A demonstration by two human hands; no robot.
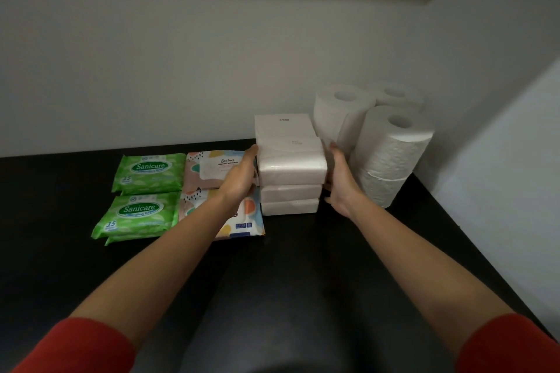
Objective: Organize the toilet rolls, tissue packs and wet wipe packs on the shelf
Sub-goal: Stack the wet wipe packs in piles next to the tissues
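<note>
Tissue pack [291, 160], soft white block, sits between flat-pressed left hand [239, 179] and right hand [341, 185].

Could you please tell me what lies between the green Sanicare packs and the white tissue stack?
In the head view, two patterned wet wipe packs lie there, one behind the other, with the left hand over them.

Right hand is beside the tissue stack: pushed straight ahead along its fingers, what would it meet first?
Probably the rear-left toilet roll: the right hand lies against the right side of the tissue stack, fingers pointing toward the back wall, and that roll stands just beyond them. Depth is unclear.
</note>
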